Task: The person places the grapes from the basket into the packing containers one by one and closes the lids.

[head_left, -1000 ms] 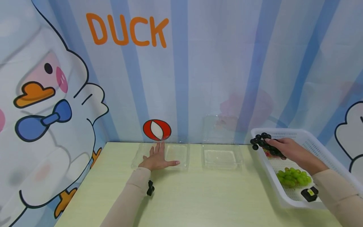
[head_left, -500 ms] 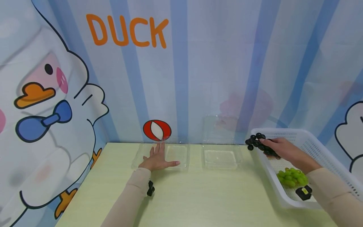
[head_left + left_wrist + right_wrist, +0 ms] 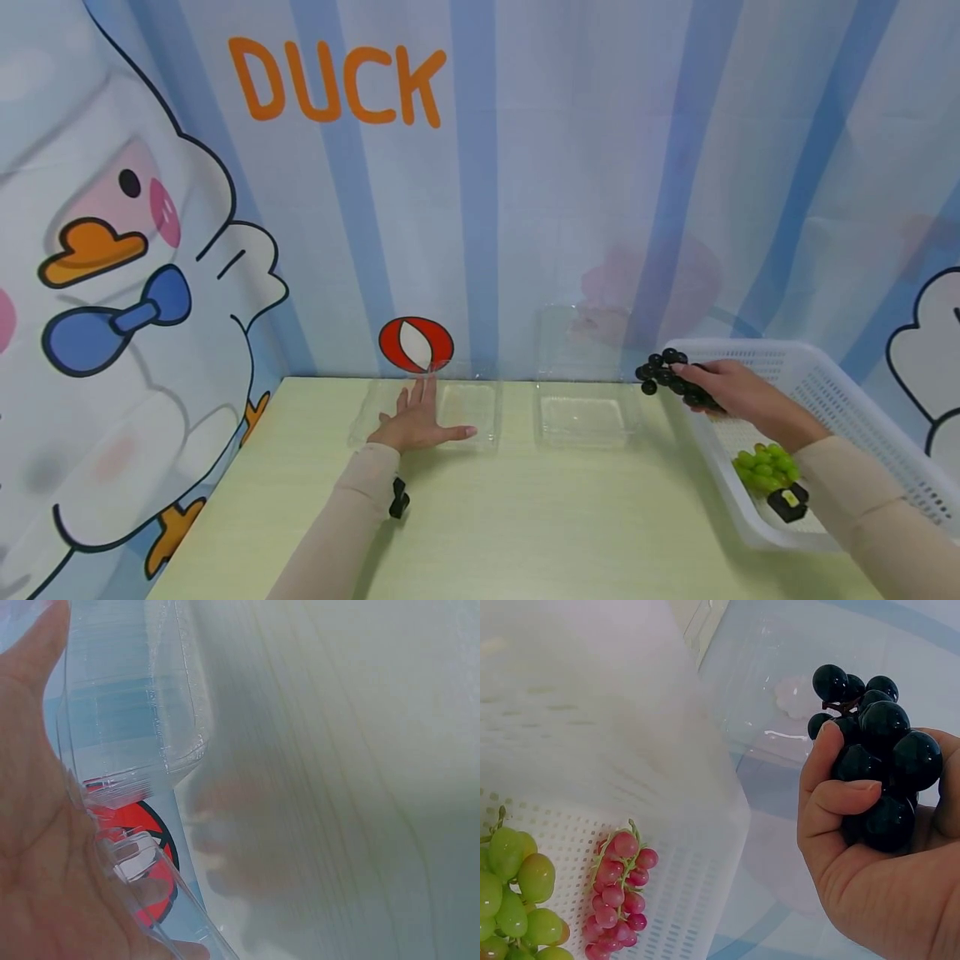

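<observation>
- A blue striped curtain hangs at the back.
- A big white duck is on the left, with a blue bow.
- Orange letters spell DUCK.
- A red and white ball is drawn low.
- A pale yellow table.

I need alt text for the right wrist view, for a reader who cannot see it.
A right hand grips a bunch of black grapes. At the picture's left, green grapes and pink grapes lie in a white perforated basket; part of a clear plastic container shows in the background.
</observation>
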{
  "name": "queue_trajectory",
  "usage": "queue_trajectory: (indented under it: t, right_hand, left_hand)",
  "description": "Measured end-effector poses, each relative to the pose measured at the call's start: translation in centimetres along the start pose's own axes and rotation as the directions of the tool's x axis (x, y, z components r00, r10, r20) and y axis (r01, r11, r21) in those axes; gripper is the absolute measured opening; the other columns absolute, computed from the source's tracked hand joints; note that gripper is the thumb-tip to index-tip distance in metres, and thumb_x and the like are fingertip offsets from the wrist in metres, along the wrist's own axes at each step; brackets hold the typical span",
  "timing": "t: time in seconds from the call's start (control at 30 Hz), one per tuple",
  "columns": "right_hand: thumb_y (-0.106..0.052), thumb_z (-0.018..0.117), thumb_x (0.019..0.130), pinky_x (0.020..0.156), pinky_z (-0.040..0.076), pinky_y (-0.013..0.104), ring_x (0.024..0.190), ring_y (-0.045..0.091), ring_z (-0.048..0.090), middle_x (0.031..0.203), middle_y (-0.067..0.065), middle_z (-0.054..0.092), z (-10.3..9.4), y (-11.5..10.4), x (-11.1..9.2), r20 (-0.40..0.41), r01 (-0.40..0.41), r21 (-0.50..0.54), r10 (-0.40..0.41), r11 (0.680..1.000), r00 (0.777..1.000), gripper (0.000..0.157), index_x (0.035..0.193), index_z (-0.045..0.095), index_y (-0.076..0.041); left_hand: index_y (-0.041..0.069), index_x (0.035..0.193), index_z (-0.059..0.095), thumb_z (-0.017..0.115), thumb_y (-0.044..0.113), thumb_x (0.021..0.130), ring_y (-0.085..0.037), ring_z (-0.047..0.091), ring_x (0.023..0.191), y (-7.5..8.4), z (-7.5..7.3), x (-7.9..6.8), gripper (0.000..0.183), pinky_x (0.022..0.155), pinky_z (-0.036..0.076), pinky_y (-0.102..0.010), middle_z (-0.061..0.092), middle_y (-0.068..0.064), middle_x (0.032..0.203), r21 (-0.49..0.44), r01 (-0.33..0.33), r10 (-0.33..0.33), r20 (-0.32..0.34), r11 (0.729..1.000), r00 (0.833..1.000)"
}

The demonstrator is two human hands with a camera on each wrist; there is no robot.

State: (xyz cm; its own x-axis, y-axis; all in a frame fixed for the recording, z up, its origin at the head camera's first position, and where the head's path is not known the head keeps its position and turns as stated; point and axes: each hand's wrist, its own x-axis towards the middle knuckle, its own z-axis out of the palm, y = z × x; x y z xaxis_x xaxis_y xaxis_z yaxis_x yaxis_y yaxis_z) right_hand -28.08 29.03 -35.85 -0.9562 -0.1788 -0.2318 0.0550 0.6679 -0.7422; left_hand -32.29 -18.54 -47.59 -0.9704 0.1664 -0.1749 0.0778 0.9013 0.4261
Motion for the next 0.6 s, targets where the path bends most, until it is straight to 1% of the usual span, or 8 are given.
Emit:
queue_trajectory:
  t: [0.07, 0.17, 0.3, 0.4, 0.5, 0.6]
  right_hand:
    - [-0.058, 0.045, 0.104, 0.064, 0.050, 0.032, 0.073, 0.016, 0.059, 0.090, 0.005, 0.068, 0.11, -0.17, 0.01, -0.001, 0.004, -0.003, -0.004, 1.000, 1.000, 0.076, 0.140, 0.048, 0.009]
    - [-0.058, 0.045, 0.104, 0.063, 0.047, 0.033, 0.067, 0.015, 0.051, 0.093, 0.006, 0.070, 0.27, -0.31, 0.02, 0.000, 0.018, -0.010, -0.018, 1.000, 1.000, 0.074, 0.137, 0.052, 0.007]
    - [-0.060, 0.045, 0.103, 0.063, 0.046, 0.033, 0.070, 0.017, 0.052, 0.095, 0.007, 0.070, 0.44, -0.40, 0.10, 0.003, 0.033, -0.018, -0.033, 0.999, 0.999, 0.075, 0.136, 0.054, 0.007]
    - [-0.061, 0.045, 0.103, 0.060, 0.044, 0.032, 0.064, 0.014, 0.047, 0.095, 0.007, 0.070, 0.50, -0.48, 0.27, 0.006, 0.027, -0.013, -0.026, 1.000, 1.000, 0.075, 0.135, 0.054, 0.007]
    - [-0.061, 0.045, 0.103, 0.054, 0.042, 0.032, 0.053, 0.010, 0.036, 0.091, 0.007, 0.070, 0.47, -0.65, 0.37, 0.009, 0.020, -0.007, -0.020, 1.000, 1.000, 0.073, 0.130, 0.056, 0.006]
    - [-0.061, 0.045, 0.103, 0.051, 0.040, 0.033, 0.048, 0.009, 0.028, 0.089, 0.007, 0.069, 0.46, -0.95, 0.35, 0.016, 0.027, 0.000, -0.027, 1.000, 1.000, 0.070, 0.123, 0.059, 0.004]
  left_hand:
    - [0.013, 0.165, -0.003, 0.061, 0.088, 0.072, -0.047, 0.001, 0.155, -0.03, 0.04, 0.04, 0.135, 0.106, 0.009, -0.085, -0.002, -0.014, 0.171, 0.004, -0.002, 0.002, 0.000, 1.000, 1.000]
    - [0.013, 0.164, -0.004, 0.060, 0.088, 0.073, -0.047, 0.001, 0.155, -0.09, 0.13, 0.09, 0.135, 0.106, 0.009, -0.084, -0.002, -0.014, 0.171, 0.010, -0.005, 0.005, -0.001, 1.000, 1.000]
    - [0.013, 0.164, -0.004, 0.059, 0.089, 0.073, -0.047, 0.001, 0.155, -0.15, 0.18, 0.12, 0.135, 0.106, 0.010, -0.084, -0.002, -0.014, 0.171, 0.015, -0.008, 0.008, -0.002, 1.000, 1.000]
    - [0.013, 0.164, -0.004, 0.059, 0.089, 0.073, -0.047, 0.001, 0.155, -0.15, 0.17, 0.11, 0.135, 0.106, 0.010, -0.084, -0.002, -0.014, 0.171, 0.016, -0.007, 0.008, -0.002, 1.000, 1.000]
    - [0.013, 0.164, -0.005, 0.060, 0.089, 0.073, -0.047, 0.001, 0.155, -0.08, 0.09, 0.06, 0.135, 0.107, 0.009, -0.084, -0.003, -0.014, 0.171, 0.013, -0.007, 0.007, 0.000, 1.000, 1.000]
    - [0.013, 0.164, -0.004, 0.060, 0.088, 0.073, -0.047, 0.001, 0.155, -0.03, 0.03, -0.02, 0.135, 0.107, 0.009, -0.084, -0.003, -0.014, 0.171, 0.009, -0.005, 0.005, 0.001, 1.000, 1.000]
